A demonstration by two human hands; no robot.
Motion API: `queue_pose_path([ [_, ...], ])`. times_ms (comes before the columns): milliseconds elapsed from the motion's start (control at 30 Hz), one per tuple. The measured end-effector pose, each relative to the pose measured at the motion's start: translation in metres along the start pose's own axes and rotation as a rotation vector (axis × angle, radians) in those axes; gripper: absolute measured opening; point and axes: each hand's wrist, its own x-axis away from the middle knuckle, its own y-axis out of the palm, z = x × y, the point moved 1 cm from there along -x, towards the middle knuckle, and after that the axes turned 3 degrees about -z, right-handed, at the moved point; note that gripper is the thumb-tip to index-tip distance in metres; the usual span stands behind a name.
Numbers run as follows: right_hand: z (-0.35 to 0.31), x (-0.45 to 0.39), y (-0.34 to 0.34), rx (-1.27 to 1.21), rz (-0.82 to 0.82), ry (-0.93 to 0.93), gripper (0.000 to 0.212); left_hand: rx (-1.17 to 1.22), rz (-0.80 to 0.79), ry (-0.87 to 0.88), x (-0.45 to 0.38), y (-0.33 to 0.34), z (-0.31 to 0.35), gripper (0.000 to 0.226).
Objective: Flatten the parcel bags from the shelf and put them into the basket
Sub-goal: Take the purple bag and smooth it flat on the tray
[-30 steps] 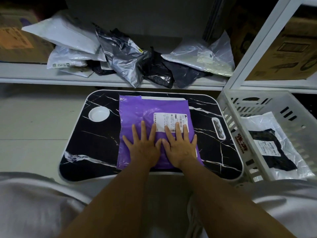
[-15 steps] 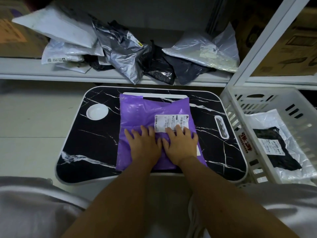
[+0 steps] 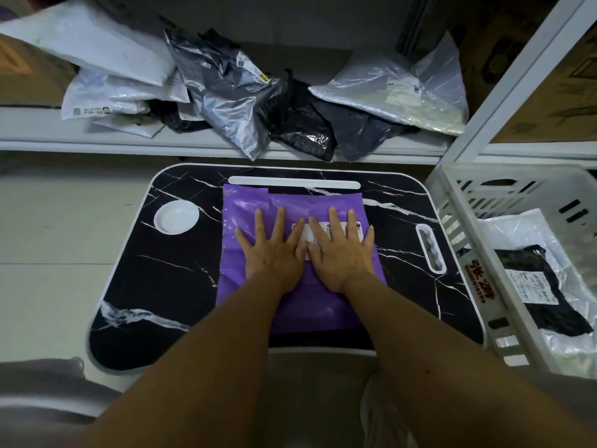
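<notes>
A purple parcel bag [image 3: 318, 302] with a white label lies flat on the black marble-patterned lap table [image 3: 161, 273]. My left hand [image 3: 274, 250] and my right hand [image 3: 342, 250] press down on it side by side, fingers spread and straight. The right hand covers most of the label. A white slatted basket [image 3: 465, 221] stands to the right of the table and holds a clear bag with a black garment [image 3: 542, 286]. Several crumpled parcel bags [image 3: 232, 92], white, grey and black, lie piled on the white shelf [image 3: 97, 143] beyond the table.
A round white cup recess [image 3: 176, 217] sits at the table's left, a handle slot [image 3: 431, 250] at its right. The shelf's white upright [image 3: 504, 85] rises at the right. Cardboard boxes [image 3: 555, 98] stand behind it. Pale floor lies to the left.
Both hands have slid forward along the purple bag toward its far end, and their fingers have spread out flat from a slightly curled pose.
</notes>
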Motion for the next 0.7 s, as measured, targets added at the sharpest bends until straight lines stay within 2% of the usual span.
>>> queue_pose_path([
  [367, 0.002, -0.008, -0.003, -0.041, -0.056, 0.018, 0.055, 0.056, -0.095, -0.04, -0.008, -0.003, 0.0, 0.055],
  [700, -0.001, -0.012, -0.002, -0.057, -0.033, 0.051, 0.058, 0.015, -0.002, -0.106, -0.012, -0.002, -0.001, 0.067],
])
